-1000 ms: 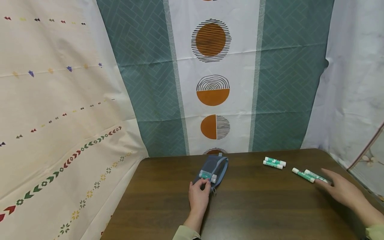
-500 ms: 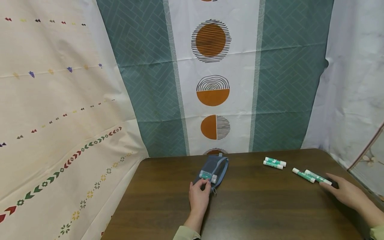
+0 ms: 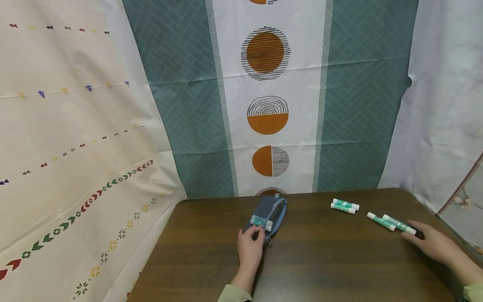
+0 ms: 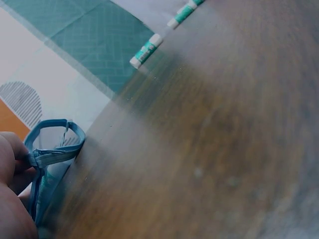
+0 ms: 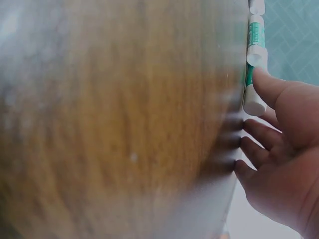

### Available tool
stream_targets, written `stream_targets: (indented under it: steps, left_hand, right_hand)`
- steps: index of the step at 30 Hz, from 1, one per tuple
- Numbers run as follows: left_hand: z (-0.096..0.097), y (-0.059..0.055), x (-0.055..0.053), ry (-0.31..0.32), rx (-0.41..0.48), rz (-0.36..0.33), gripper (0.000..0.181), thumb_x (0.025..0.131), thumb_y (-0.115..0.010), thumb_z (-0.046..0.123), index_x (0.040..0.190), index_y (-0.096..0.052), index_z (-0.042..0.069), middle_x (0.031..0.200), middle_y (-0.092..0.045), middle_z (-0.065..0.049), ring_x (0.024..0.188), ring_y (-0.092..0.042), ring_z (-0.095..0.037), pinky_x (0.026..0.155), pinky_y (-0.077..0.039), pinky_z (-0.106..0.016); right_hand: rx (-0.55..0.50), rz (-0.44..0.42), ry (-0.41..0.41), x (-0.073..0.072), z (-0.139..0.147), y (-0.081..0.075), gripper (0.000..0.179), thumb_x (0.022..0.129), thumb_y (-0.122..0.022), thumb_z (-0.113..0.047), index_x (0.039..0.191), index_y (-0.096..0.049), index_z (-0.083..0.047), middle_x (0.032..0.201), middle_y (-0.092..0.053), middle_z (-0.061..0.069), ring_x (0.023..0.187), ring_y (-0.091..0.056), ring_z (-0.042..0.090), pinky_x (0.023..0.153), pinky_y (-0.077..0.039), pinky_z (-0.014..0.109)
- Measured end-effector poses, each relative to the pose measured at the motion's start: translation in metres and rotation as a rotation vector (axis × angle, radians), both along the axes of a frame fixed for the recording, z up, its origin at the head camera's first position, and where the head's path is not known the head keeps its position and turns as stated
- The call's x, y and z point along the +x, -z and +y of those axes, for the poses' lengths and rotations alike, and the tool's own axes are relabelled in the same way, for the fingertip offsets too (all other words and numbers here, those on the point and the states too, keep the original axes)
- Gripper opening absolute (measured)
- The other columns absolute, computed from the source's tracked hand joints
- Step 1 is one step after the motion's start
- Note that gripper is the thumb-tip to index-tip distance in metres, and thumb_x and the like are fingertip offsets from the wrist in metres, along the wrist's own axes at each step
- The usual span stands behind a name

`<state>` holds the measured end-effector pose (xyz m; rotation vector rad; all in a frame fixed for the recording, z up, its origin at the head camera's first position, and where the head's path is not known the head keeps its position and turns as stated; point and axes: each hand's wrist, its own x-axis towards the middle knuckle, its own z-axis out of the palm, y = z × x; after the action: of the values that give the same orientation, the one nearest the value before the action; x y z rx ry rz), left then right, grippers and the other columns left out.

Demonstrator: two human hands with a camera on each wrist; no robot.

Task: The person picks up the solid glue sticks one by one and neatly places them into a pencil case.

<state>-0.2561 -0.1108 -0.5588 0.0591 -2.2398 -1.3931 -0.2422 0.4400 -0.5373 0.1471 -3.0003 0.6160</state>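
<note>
My left hand (image 3: 250, 248) pinches the near edge of a blue-grey zip pouch (image 3: 265, 205) lying at the back of the table. White-and-green glue sticks (image 3: 261, 222) show at its mouth, under the blue zip edge; how many are inside is hard to tell. In the left wrist view the zip edging (image 4: 50, 158) loops open beside my fingers. At the right, my right hand (image 3: 434, 241) has thumb and index finger at the near end of a glue stick (image 3: 396, 223), one on each side. The other fingertips (image 5: 242, 167) touch the tabletop.
Another glue stick (image 3: 380, 221) lies just left of the gripped one. Two more glue sticks (image 3: 344, 205) lie side by side farther back. The brown wooden table (image 3: 302, 260) ends at hanging cloths (image 3: 362, 126) behind and at the sides.
My right hand has come in round the near end of the right-hand glue stick, its thumb and index finger closing on it. My left hand and the pouch have stayed put.
</note>
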Motion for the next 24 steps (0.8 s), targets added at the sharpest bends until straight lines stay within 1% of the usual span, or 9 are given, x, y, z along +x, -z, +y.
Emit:
stream_targets:
  steps: [2, 6, 9, 18, 24]
  left_hand:
    - [0.0002, 0.0004, 0.0009, 0.004, 0.001, 0.006, 0.006, 0.096, -0.081, 0.012, 0.093, -0.085, 0.010, 0.106, -0.085, 0.001, 0.119, -0.077, -0.031, 0.130, -0.030, -0.064]
    - [0.0005, 0.0011, 0.0024, 0.017, 0.008, 0.014, 0.010, 0.096, -0.079, 0.010, 0.088, -0.083, 0.013, 0.107, -0.084, 0.005, 0.120, -0.077, -0.030, 0.131, -0.028, -0.063]
    - [0.0010, 0.0016, 0.0029, 0.020, 0.010, 0.013, 0.011, 0.096, -0.079, 0.009, 0.088, -0.083, 0.014, 0.107, -0.084, 0.006, 0.121, -0.077, -0.030, 0.132, -0.027, -0.062]
    - [0.0011, 0.0020, 0.0022, 0.013, 0.005, 0.018, 0.008, 0.096, -0.080, 0.010, 0.090, -0.085, 0.012, 0.107, -0.084, 0.006, 0.120, -0.077, -0.029, 0.131, -0.028, -0.062]
    - [0.0010, 0.0017, 0.0021, 0.012, 0.002, 0.016, 0.008, 0.096, -0.080, 0.010, 0.090, -0.085, 0.013, 0.106, -0.084, 0.006, 0.120, -0.077, -0.029, 0.131, -0.028, -0.063]
  right_hand:
    - [0.013, 0.003, -0.004, -0.0003, -0.0003, 0.0012, 0.077, 0.112, -0.065, -0.042, 0.142, -0.048, 0.026, 0.143, -0.042, 0.056, 0.125, -0.046, 0.078, 0.092, -0.047, 0.083]
    - [0.033, -0.002, -0.006, -0.0007, -0.0014, 0.0023, 0.076, 0.110, -0.068, -0.041, 0.140, -0.051, 0.026, 0.143, -0.041, 0.057, 0.126, -0.044, 0.078, 0.095, -0.045, 0.084]
    - [0.036, 0.001, -0.007, 0.0001, -0.0016, 0.0026, 0.073, 0.111, -0.068, -0.039, 0.139, -0.052, 0.026, 0.143, -0.042, 0.056, 0.126, -0.045, 0.078, 0.095, -0.046, 0.083]
    - [0.040, 0.016, 0.001, 0.0012, -0.0010, 0.0028, 0.055, 0.111, -0.067, -0.025, 0.133, -0.058, 0.024, 0.140, -0.047, 0.054, 0.124, -0.049, 0.076, 0.094, -0.047, 0.081]
    - [0.037, 0.030, 0.007, 0.0014, -0.0010, 0.0014, 0.052, 0.109, -0.069, -0.021, 0.132, -0.059, 0.024, 0.140, -0.048, 0.053, 0.123, -0.050, 0.075, 0.094, -0.048, 0.081]
